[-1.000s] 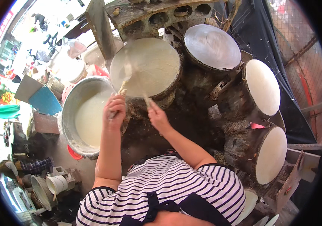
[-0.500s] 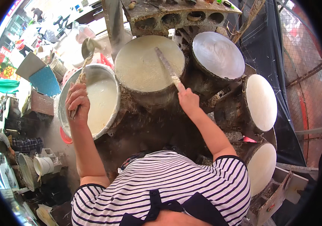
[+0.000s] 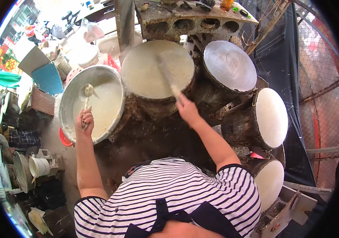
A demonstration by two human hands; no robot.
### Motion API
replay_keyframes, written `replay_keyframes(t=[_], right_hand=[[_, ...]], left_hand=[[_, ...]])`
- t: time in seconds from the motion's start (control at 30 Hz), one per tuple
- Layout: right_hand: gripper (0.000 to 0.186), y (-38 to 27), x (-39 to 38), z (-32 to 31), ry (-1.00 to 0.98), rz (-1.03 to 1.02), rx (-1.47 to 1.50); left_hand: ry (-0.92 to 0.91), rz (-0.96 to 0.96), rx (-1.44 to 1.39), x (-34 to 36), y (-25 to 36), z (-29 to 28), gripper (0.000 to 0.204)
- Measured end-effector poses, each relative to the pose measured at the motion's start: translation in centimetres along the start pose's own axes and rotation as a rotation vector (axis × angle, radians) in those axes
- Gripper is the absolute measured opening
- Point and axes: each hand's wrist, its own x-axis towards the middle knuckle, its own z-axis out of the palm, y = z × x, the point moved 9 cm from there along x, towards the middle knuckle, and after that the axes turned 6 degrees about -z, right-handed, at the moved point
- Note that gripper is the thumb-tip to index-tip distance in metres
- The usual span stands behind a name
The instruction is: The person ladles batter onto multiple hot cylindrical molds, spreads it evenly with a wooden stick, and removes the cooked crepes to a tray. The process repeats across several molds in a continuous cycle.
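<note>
My left hand (image 3: 85,121) is closed round the handle of a ladle (image 3: 88,90), whose bowl hangs over a big grey tub (image 3: 64,115) of pale, creamy batter (image 3: 108,95). Coated with batter, the handle looks thick and lumpy. A long flat wooden scraper (image 3: 166,74) is gripped at its near end by my right hand (image 3: 187,110). Its blade lies across a round griddle (image 3: 137,59) covered with a pale layer of batter; the far part is smeared by motion. Whether the blade presses on the layer I cannot tell.
More round griddles curve along my right: a shiny grey one (image 3: 229,65) and a white-covered one (image 3: 272,118), with a pale one (image 3: 268,180) nearer me. A concrete ledge with holes (image 3: 185,22) stands behind. Buckets (image 3: 39,167) and a person's checked sleeve (image 3: 24,139) are at left.
The ladle has come down from above the tub's far rim to over the batter. My right hand has shifted left and nearer, swinging the scraper across the griddle.
</note>
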Motion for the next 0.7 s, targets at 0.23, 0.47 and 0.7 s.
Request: replay_keyframes(t=[0.23, 0.47, 0.7], right_hand=[[0.045, -0.4, -1.4, -2.8, 0.013, -0.027, -0.201], [0.038, -0.3, -2.6, -6.6, 0.014, -0.253, -0.714], [0.046, 1.2, 2.7, -3.1, 0.039, 0.079, -0.159]], left_hand=[[0.177, 0.098, 0.126, 0.3, 1.8, -6.4, 0.017], [0.542, 0.335, 0.646, -1.3, 2.7, -9.3, 0.011], [0.918, 0.500, 1.162, -2.6, 2.6, -10.1, 0.017]])
